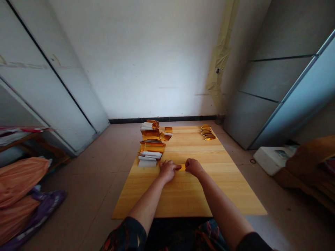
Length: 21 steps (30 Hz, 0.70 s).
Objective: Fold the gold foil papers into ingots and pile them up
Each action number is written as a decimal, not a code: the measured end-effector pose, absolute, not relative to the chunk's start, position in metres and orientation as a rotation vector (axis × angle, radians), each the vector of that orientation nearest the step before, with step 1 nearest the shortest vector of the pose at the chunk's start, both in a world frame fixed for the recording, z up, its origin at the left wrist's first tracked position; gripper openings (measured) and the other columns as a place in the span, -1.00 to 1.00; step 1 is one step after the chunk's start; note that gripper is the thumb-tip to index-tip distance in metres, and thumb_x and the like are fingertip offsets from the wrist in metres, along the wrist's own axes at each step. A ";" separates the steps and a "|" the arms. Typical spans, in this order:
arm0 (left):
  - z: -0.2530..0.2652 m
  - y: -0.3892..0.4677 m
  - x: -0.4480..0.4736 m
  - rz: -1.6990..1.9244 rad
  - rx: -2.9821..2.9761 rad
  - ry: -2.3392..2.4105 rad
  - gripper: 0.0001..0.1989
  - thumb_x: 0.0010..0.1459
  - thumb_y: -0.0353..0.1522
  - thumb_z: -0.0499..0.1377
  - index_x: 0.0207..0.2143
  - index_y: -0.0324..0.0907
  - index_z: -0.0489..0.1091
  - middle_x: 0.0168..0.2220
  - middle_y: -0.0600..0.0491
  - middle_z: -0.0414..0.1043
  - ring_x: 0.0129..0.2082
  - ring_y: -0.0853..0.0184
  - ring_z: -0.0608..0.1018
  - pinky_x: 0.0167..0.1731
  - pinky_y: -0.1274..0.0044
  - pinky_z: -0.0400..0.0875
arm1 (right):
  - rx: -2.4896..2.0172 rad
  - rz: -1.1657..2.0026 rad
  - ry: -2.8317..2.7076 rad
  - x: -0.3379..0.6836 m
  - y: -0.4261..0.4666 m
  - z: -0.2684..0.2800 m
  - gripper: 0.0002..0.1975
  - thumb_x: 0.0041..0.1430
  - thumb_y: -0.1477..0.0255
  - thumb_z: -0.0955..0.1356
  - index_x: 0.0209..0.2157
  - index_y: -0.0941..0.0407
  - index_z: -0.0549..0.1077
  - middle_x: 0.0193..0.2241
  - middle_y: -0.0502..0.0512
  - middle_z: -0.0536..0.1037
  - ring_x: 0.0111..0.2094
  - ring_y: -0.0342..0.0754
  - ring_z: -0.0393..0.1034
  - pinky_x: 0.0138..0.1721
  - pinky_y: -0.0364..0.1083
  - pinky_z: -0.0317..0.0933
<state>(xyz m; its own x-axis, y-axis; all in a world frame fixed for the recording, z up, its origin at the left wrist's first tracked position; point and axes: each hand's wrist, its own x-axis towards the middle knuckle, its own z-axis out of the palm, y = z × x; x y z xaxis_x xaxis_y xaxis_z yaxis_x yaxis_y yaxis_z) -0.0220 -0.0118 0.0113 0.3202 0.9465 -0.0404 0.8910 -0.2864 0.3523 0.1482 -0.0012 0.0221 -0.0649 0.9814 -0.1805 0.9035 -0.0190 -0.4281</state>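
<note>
A small piece of gold foil paper (183, 167) lies low over the wooden board, between my two hands. My left hand (167, 170) holds its left end, thumb stretched towards the middle. At the right end, the curled fingers of my right hand (194, 167) pinch the paper. Just beyond my left hand are stacks of gold foil paper (152, 146) with white backs, some curling up. A white sheet (147, 163) lies at their near end. Several folded gold paper pieces (208, 132) sit in a row at the far right corner.
The wooden tabletop (209, 195) stands before a white wall (157, 62). A grey cabinet (264, 90) rises at the right, with a white box (272, 160) on the floor near it. Orange bags (22, 181) lie at the left.
</note>
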 end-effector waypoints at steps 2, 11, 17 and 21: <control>0.012 -0.012 -0.022 0.231 2.282 1.653 -0.56 0.11 -0.49 -0.01 -0.14 0.18 0.47 -0.22 0.05 0.45 -0.11 0.24 0.34 -0.13 0.40 0.12 | -1.982 0.681 -2.081 0.151 -0.002 0.022 -0.81 -0.09 0.64 0.32 -0.41 0.13 0.49 -0.36 0.04 0.56 -0.31 -0.14 0.39 -0.36 -0.24 0.12; 0.011 -0.017 -0.023 0.318 2.356 1.593 -0.70 0.03 -0.28 0.16 -0.13 0.13 0.44 -0.20 0.10 0.42 -0.09 0.22 0.35 -0.13 0.41 0.12 | -1.727 0.563 -2.207 0.162 -0.016 0.014 -0.80 -0.05 0.62 0.29 -0.34 0.17 0.47 -0.31 0.08 0.45 -0.32 -0.16 0.33 -0.31 -0.24 0.12; 0.008 -0.018 -0.022 0.360 2.410 1.574 -0.73 0.11 -0.31 0.13 -0.11 0.04 0.42 -0.18 0.06 0.43 -0.09 0.24 0.35 -0.14 0.41 0.12 | -1.688 0.561 -2.233 0.161 -0.019 0.012 -0.84 0.00 0.56 0.32 -0.31 0.16 0.44 -0.31 0.07 0.43 -0.32 -0.15 0.32 -0.30 -0.23 0.12; 0.005 -0.020 -0.021 0.410 2.469 1.554 -0.76 0.16 -0.30 0.10 -0.11 0.03 0.43 -0.21 0.04 0.43 -0.11 0.24 0.35 -0.15 0.41 0.13 | -1.642 0.537 -2.255 0.162 -0.021 0.013 -0.86 0.06 0.55 0.29 -0.30 0.17 0.44 -0.31 0.08 0.43 -0.32 -0.15 0.34 -0.29 -0.23 0.13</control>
<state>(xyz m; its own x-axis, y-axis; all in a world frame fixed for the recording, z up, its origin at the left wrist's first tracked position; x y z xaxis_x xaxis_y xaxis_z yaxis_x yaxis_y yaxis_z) -0.0215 -0.0203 0.0053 0.4101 0.9030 0.1285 0.8488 -0.4294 0.3084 0.1623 -0.0208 0.0127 -0.3020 0.9531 0.0219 0.8409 0.2771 -0.4649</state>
